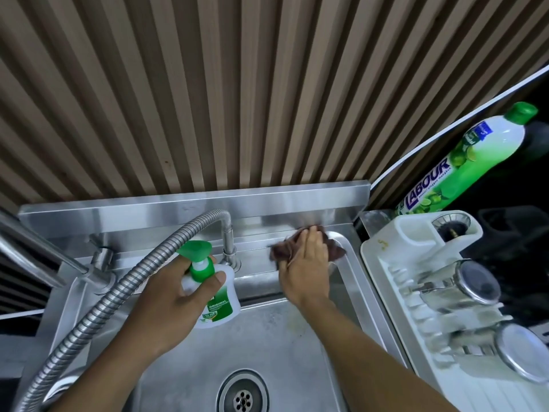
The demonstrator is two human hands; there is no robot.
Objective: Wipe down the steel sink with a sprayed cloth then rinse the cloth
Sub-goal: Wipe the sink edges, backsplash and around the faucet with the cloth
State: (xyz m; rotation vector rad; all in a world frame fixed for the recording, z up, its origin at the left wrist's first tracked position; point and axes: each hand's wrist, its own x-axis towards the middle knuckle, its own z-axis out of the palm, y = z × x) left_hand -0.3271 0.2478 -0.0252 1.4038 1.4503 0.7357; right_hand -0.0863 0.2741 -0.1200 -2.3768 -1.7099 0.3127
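Note:
The steel sink (pixel 297 346) fills the lower middle, its drain (pixel 243 396) near the bottom edge. My right hand (pixel 306 263) lies flat on a dark brown cloth (pixel 335 251) and presses it against the back ledge at the sink's far right corner. My left hand (pixel 175 295) grips a white pump bottle with a green top (pixel 214 298), holding it above the basin beside the tap base. The cloth is partly hidden under my fingers.
A flexible steel hose tap (pixel 124 281) arcs from the back ledge down to the lower left. A white dish rack (pixel 416 292) with steel cups stands on the right. A green dish-soap bottle (pixel 466 156) leans behind it. A slatted wall rises behind the sink.

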